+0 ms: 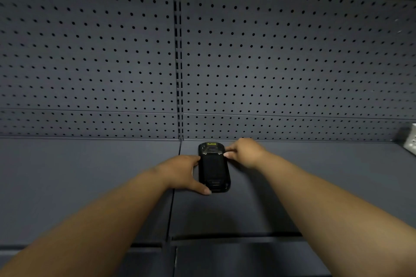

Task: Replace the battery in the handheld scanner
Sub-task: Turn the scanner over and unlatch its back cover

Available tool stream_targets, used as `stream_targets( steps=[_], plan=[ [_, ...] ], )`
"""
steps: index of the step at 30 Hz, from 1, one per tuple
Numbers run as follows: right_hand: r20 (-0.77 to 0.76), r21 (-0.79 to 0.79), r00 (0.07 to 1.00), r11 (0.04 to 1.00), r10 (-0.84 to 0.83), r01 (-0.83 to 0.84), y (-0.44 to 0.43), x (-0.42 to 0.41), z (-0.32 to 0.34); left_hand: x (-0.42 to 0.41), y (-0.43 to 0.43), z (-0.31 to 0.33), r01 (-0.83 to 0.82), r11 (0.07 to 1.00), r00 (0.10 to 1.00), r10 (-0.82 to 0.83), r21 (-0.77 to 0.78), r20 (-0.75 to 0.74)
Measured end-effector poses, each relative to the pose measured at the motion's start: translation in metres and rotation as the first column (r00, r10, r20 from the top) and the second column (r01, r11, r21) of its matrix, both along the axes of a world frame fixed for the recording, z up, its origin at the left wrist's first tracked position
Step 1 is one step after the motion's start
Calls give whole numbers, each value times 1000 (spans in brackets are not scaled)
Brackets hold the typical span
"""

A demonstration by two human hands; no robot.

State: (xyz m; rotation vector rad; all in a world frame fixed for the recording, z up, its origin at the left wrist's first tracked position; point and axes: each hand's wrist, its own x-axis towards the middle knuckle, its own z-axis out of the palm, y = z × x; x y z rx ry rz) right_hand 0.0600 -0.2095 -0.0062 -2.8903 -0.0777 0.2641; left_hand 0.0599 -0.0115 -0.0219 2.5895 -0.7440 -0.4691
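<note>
Grey pegboard (90,51) behind dark shelf (90,175)

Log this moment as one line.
scanner: flat on shelf | left hand: grips left edge | right hand: holds upper right edge

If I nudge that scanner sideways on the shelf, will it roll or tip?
Probably neither: the scanner lies flat on the shelf, so it should slide. Its rigid-looking casing likely won't flex.
</note>
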Motion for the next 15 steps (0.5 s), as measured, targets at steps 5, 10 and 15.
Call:
stream_targets(
  steps=[5, 10, 15],
  plan=[
    [65, -80, 998, 997, 11, -6, 6, 9, 0, 1, -2, 0, -8, 1000, 1000, 8, 25, 18],
    [86, -92, 996, 996, 7, 1, 9, 16, -4, 1, -2, -1, -19, 999, 999, 17, 45, 41],
    [55, -156, 998, 987, 37, -28, 10, 19, -3, 1, 0, -2, -13, 999, 999, 11, 46, 47]
  ],
)
